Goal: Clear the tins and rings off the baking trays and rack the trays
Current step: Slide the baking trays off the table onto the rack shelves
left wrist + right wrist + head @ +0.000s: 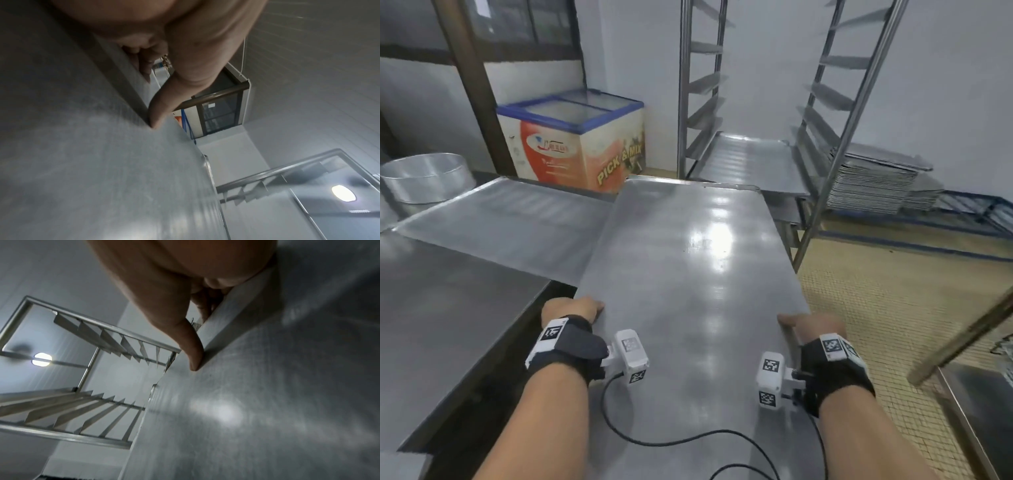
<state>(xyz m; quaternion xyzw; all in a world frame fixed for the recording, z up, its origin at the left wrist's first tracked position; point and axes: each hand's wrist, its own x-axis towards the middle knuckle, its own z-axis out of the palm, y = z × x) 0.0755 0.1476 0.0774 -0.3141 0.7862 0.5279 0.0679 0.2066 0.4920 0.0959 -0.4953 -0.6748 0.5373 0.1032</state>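
I carry a large bare steel baking tray (pixel 688 274) flat in front of me, its far end pointing at the tray rack (pixel 822 113). My left hand (pixel 573 308) grips its left rim, thumb (pixel 158 113) on top and fingers curled underneath. My right hand (pixel 811 327) grips the right rim the same way, thumb (pixel 192 353) pressed on the tray (pixel 267 402) surface. A second tray (pixel 506 229) lies on the steel table (pixel 441 325) to the left. One tray (pixel 750 161) sits in a low slot of the rack. No tins or rings lie on the held tray.
A metal ring or tin (pixel 424 174) stands at the far left of the table. A chest freezer (pixel 575 137) is against the back wall. Stacked trays (pixel 876 185) sit on a low blue frame right of the rack. Tiled floor (pixel 876 308) lies to the right.
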